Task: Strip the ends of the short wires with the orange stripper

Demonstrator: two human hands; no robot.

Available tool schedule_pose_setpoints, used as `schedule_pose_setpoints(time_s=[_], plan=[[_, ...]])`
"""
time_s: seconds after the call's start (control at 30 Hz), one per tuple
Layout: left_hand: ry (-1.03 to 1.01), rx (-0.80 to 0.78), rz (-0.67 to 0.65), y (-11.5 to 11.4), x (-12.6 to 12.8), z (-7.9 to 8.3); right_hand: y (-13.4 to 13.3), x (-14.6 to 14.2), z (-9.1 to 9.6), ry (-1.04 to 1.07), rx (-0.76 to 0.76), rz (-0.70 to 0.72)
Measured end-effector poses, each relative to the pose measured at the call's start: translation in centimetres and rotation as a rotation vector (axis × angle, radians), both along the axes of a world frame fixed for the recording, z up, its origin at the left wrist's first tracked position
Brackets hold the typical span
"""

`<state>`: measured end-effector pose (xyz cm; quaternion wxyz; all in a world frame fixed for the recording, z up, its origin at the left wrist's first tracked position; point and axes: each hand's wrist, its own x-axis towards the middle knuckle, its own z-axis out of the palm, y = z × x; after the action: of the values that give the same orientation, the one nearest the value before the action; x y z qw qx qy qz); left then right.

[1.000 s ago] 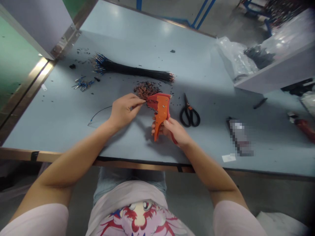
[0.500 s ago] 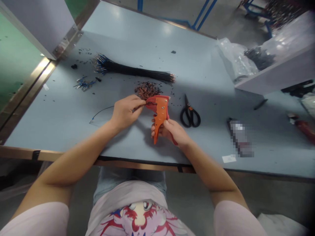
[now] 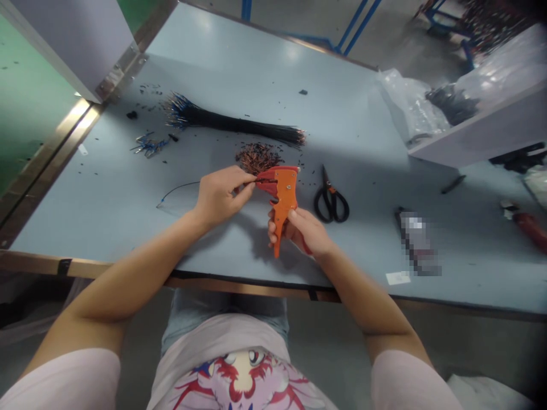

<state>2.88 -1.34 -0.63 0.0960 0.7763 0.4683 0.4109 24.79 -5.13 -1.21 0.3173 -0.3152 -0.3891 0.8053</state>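
Between thumb and fingers, my left hand [image 3: 223,192] pinches a thin black wire [image 3: 182,185] close to one end. The wire trails out to the left and ends in a small blue terminal [image 3: 161,203] above the table. My right hand [image 3: 305,228] is wrapped round the handles of an orange and red wire stripper [image 3: 286,191]. The stripper's red jaws point left, and the wire's near end reaches into them; how deep it sits is hard to make out. Just behind the jaws lies a heap of copper-coloured and black scraps [image 3: 258,158].
A bundle of black wires [image 3: 239,123] with blue terminals lies farther back. Several loose blue terminals [image 3: 149,146] are at its left. Black-handled scissors [image 3: 331,199] rest right of the stripper. A blurred-out object [image 3: 416,239] and a white label [image 3: 397,278] lie farther right, below plastic bags [image 3: 414,108].
The stripper has shifted slightly right and tilted a little, its handles now lower. The left hand with the wire has moved slightly right.
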Motion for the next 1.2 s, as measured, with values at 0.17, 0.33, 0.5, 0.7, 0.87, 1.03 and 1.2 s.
schedule_pose_setpoints(time_s=[0.17,0.33,0.5,0.7,0.87,1.03,1.2], plan=[[0.055,0.034,0.064,-0.4,0.1,0.2,-0.1,0.1,-0.1,0.014,0.010,0.019],[0.111,0.053,0.082,-0.6,0.2,0.6,0.0,0.3,-0.3,0.015,0.015,0.027],[0.135,0.075,0.090,-0.7,0.1,0.8,0.0,0.3,0.0,0.032,-0.007,0.056],[0.158,0.099,0.097,-0.8,0.1,0.8,0.0,0.2,0.3,0.040,-0.010,0.061],[0.177,0.087,0.105,-0.7,0.1,0.8,-0.1,0.2,0.2,0.023,-0.002,0.051],[0.166,0.071,0.079,-0.8,0.1,1.1,-0.1,0.2,0.3,0.023,-0.002,0.059],[0.202,0.057,0.081,-0.7,0.0,1.0,0.0,0.4,0.1,0.017,-0.005,0.098]])
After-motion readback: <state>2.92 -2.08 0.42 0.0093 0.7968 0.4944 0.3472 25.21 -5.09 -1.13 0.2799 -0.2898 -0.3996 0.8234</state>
